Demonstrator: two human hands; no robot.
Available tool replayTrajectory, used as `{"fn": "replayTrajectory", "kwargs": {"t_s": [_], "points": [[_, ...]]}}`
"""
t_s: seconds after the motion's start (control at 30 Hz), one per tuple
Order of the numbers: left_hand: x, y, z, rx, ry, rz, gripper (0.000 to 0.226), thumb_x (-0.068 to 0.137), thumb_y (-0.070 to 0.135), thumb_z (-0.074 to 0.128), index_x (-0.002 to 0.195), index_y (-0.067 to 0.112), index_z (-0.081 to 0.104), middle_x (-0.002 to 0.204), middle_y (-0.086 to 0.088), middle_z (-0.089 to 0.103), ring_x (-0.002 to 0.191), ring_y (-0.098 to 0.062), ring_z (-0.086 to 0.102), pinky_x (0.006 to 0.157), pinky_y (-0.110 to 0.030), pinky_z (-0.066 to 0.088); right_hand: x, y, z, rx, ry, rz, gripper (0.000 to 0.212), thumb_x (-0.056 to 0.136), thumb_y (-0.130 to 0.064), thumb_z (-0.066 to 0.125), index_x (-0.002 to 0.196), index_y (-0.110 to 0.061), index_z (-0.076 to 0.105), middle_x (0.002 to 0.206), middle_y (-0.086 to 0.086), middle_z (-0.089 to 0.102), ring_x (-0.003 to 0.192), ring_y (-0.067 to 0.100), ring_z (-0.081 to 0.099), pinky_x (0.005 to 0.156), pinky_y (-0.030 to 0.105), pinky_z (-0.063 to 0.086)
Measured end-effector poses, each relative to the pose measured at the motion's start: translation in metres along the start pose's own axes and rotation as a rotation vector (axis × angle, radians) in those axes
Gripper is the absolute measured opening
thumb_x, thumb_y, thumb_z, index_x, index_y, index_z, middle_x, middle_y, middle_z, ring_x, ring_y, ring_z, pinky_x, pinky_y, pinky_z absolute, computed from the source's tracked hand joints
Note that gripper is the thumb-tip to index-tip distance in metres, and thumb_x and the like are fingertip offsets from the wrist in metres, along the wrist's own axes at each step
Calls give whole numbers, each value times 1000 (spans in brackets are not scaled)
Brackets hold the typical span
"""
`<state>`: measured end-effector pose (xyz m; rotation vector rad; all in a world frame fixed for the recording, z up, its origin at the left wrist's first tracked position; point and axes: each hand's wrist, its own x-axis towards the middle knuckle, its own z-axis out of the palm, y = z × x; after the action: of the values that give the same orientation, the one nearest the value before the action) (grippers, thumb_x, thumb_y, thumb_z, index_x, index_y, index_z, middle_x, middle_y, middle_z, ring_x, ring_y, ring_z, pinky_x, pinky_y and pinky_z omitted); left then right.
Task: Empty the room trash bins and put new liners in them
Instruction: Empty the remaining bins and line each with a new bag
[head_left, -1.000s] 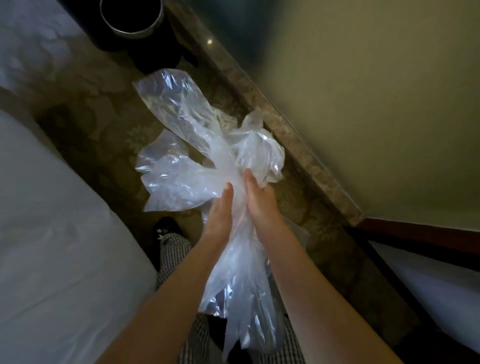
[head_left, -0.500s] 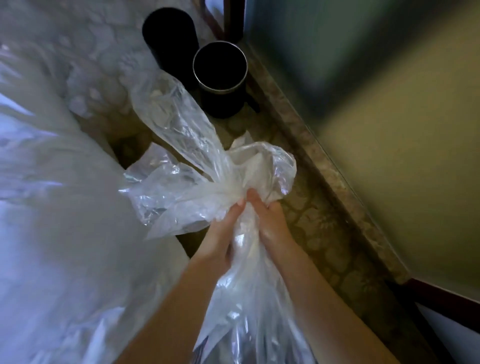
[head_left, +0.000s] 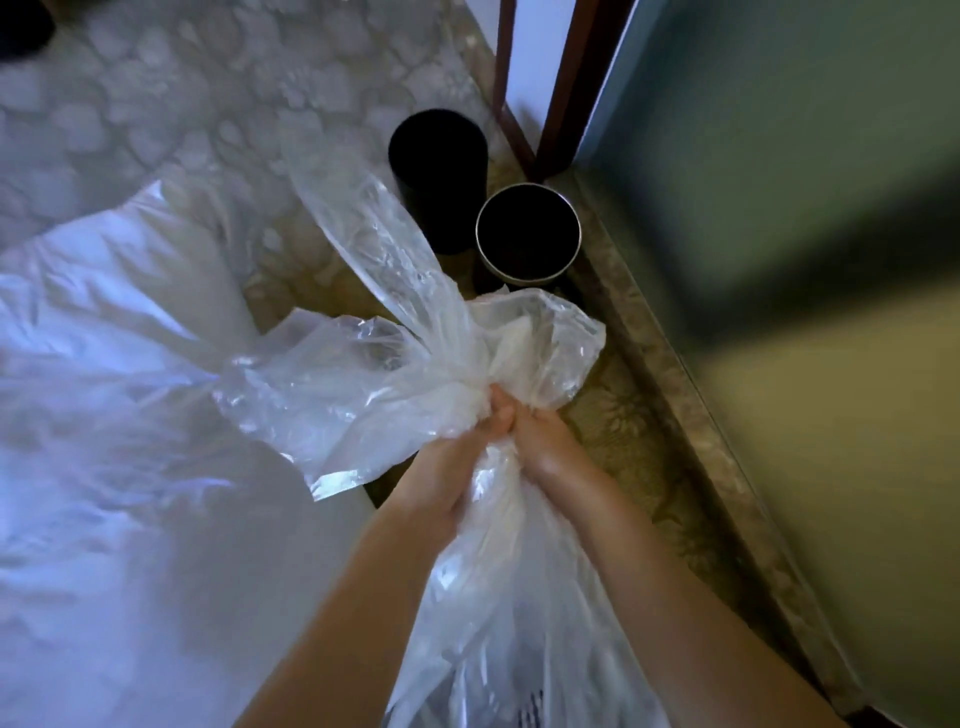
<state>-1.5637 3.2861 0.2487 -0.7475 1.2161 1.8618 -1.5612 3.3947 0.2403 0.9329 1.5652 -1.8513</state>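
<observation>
— Hands?
— Left hand (head_left: 457, 467) and right hand (head_left: 545, 447) knuckle to knuckle, both clenched on the gathered neck of the clear liner (head_left: 332, 384). Loose flaps beyond the knuckles, the rest hanging between the forearms.
— Room to move?
— White bedding (head_left: 114, 493) close on the left, stone skirting (head_left: 670, 395) and wall (head_left: 805, 415) on the right, a narrow strip of carpet (head_left: 613, 415) between.
— Bins?
— Beyond the hands on that strip: steel-rimmed bin (head_left: 525, 279) first, black bin (head_left: 441, 208) just behind. Insides dark, contents impossible to tell.

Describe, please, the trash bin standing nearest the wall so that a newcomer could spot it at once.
Follow the green wall down to its stone skirting. Near the dark wooden frame stand two round containers. The bin is the one by the skirting, silver-rimmed; its neighbour is all black.
</observation>
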Motion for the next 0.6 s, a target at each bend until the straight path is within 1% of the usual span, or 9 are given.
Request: {"fn": "replayTrajectory", "kwargs": {"t_s": [0.07,0.13,0.2,0.23,0.3,0.33,0.43,0.5,0.6], "points": [[20,30,4,56,-1,18,20,87,4,57,81,10,75,85,-10,71,82,-20,67,81,-34,54,25,-33,-1,-34,2,17,29,97,-32,49,109,-10,63,84,-2,64,65,3,62,54,9,48],[44,60,9,83,28,49,35,86,3,57,62,18,77,76,0,72,82,-14,66,86,-30,50,52,-63,-1,-109,6,10,31,98,-35,44,93,-13,65,85,2,66,76,11,65,76,21,54],[66,91,19,82,65,52,25,82,9,62,65,19,77,85,-3,71,96,-22,62,95,-36,46,76,-96,-2,-161,9,15,30,99,-39,42,85,-20,62,89,3,67,92,21,65,95,39,50],[77,106,24,47,73,53,12,78,14,65,75,16,77,92,-7,69,99,-26,61,93,-38,48,88,-111,-4,-164,-4,17,30,100,-39,40,88,-20,61,91,3,67,96,22,64,96,39,49],[96,131,33,-18,97,41,28,75,22,66,102,12,69,97,-10,69,92,-24,66,79,-36,54,106,-141,-6,-148,-27,7,31,101,-36,36,100,-15,59,97,4,65,94,19,63,88,29,50],[104,142,37,-49,99,35,31,79,21,65,108,11,66,94,-9,71,87,-22,68,75,-34,55,114,-154,-7,-135,-33,1,30,101,-36,36,102,-15,58,98,5,65,91,16,63,86,26,50],[122,174,45,-85,111,35,17,90,17,58,105,12,65,82,-4,73,75,-18,70,64,-30,57,132,-188,-3,-80,-25,0,29,102,-32,37,104,-14,58,98,7,66,80,11,63,73,18,52],[134,192,47,-106,150,29,14,92,17,57,102,12,65,78,-4,73,69,-16,70,58,-27,57,143,-204,4,-35,11,30,33,103,-27,36,106,-4,60,97,16,65,76,16,62,69,21,51],[152,220,46,-131,231,3,22,88,20,62,106,6,65,84,-10,71,73,-23,68,71,-35,56,157,-227,15,43,64,41,38,104,-22,34,85,-4,62,89,19,66,73,20,62,74,26,52]]}}
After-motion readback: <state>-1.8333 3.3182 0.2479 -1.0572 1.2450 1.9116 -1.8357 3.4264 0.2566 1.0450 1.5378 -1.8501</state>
